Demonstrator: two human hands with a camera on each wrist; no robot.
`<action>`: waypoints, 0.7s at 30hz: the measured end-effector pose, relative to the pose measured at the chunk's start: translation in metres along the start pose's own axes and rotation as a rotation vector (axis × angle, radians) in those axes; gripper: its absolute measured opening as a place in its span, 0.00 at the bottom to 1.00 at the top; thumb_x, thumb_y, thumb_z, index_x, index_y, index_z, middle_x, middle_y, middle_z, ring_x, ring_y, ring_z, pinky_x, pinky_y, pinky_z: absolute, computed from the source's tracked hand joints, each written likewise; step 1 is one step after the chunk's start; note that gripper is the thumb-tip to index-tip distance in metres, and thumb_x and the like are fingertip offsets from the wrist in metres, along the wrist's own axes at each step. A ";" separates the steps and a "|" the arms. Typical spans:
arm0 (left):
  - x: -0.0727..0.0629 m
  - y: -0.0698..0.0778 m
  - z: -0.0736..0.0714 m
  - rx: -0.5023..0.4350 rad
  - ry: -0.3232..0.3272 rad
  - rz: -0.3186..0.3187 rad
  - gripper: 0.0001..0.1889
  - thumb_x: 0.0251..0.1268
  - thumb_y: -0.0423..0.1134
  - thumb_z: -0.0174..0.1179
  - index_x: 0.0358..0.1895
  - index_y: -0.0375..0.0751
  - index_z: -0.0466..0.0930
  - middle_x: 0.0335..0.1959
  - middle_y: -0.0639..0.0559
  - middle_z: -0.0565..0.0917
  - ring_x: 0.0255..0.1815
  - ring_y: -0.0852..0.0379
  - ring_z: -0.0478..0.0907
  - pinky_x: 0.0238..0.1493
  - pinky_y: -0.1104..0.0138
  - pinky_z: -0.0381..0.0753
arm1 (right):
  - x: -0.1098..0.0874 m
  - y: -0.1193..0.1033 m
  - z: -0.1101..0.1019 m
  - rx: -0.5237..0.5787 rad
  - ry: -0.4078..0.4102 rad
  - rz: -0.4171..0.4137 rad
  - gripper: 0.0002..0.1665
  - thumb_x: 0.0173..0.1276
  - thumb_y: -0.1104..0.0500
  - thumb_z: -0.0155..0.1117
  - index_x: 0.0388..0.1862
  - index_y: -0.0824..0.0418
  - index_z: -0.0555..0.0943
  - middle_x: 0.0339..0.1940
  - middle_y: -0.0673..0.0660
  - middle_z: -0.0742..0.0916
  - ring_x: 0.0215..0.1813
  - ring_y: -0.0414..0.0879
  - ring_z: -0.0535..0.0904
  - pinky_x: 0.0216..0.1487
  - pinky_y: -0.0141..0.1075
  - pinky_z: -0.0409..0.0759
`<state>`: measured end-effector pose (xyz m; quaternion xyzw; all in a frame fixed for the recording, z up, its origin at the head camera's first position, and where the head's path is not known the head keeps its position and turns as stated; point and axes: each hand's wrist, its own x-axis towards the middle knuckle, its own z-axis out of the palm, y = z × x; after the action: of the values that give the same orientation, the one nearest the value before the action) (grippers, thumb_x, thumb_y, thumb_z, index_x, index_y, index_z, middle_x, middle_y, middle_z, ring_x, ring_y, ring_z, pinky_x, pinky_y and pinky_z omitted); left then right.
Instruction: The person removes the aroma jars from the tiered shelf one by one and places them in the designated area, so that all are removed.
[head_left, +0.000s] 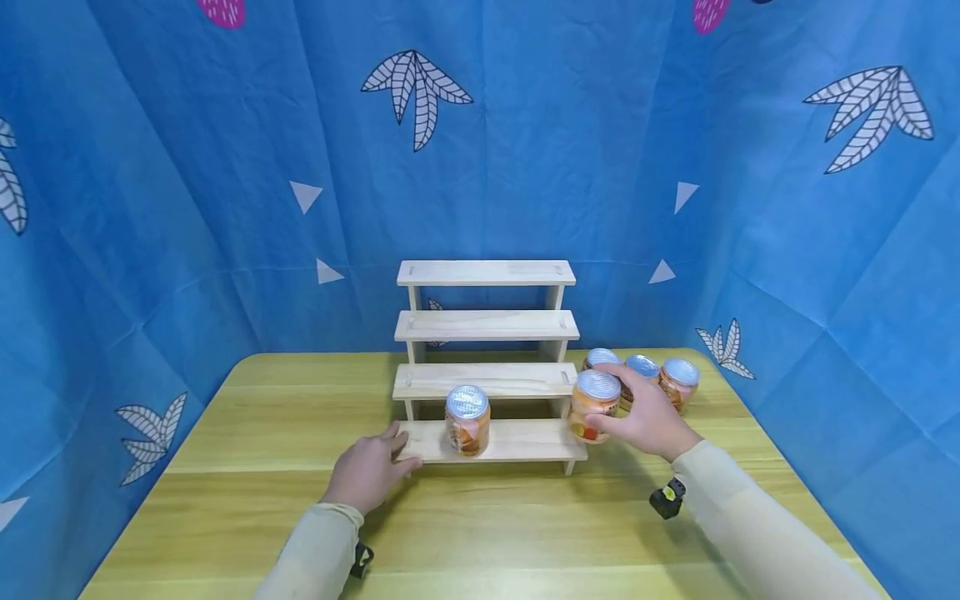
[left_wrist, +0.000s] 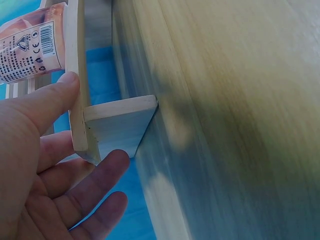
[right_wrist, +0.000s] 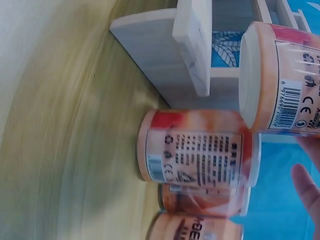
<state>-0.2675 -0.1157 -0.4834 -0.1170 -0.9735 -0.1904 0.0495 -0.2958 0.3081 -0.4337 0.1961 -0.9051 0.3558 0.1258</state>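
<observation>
My left hand (head_left: 366,471) grips the left end of the bottom step of a pale wooden tiered shelf (head_left: 525,440). In the left wrist view, the thumb presses the step's edge, with fingers behind and below it. A jar (head_left: 467,423) with an orange label and silvery top stands near the middle of that step. My right hand (head_left: 651,415) holds a similar jar (right_wrist: 287,80) between thumb and fingers at the step's right end. In the right wrist view the held jar is raised above the table, beside the shelf; its contact with the step cannot be made out.
Several more jars (head_left: 679,383) stand grouped on the wooden table (head_left: 285,467) to the right of the shelf, partly behind my right hand. The upper steps (head_left: 487,325) rise toward the back. A blue patterned cloth (head_left: 487,183) hangs behind and on both sides.
</observation>
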 end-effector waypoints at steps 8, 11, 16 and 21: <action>0.000 0.001 -0.002 -0.003 -0.005 -0.006 0.31 0.63 0.57 0.68 0.62 0.39 0.81 0.69 0.39 0.74 0.60 0.34 0.78 0.56 0.47 0.82 | -0.002 0.007 -0.014 0.012 0.048 0.051 0.45 0.60 0.50 0.79 0.70 0.62 0.69 0.59 0.63 0.80 0.56 0.59 0.79 0.52 0.53 0.80; 0.000 0.002 -0.003 -0.005 -0.007 -0.007 0.31 0.63 0.57 0.68 0.62 0.39 0.81 0.69 0.38 0.74 0.60 0.34 0.78 0.56 0.47 0.82 | -0.003 0.011 -0.019 0.030 0.054 0.066 0.44 0.61 0.50 0.78 0.70 0.62 0.68 0.57 0.62 0.80 0.52 0.57 0.79 0.47 0.46 0.83; 0.000 0.002 -0.002 -0.011 -0.006 -0.007 0.31 0.63 0.57 0.68 0.62 0.39 0.81 0.69 0.38 0.74 0.60 0.33 0.78 0.56 0.47 0.82 | -0.004 0.017 -0.027 -0.006 0.082 0.091 0.44 0.62 0.47 0.77 0.70 0.62 0.68 0.55 0.62 0.80 0.51 0.55 0.78 0.44 0.41 0.83; -0.001 0.002 -0.002 -0.011 -0.009 -0.008 0.31 0.63 0.57 0.68 0.62 0.39 0.80 0.69 0.38 0.74 0.61 0.33 0.78 0.57 0.47 0.81 | -0.005 0.022 -0.033 -0.036 0.116 0.142 0.46 0.63 0.45 0.75 0.71 0.64 0.67 0.57 0.65 0.79 0.53 0.58 0.77 0.48 0.48 0.80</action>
<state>-0.2664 -0.1150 -0.4809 -0.1144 -0.9731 -0.1952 0.0437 -0.2984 0.3475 -0.4251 0.1084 -0.9141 0.3583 0.1559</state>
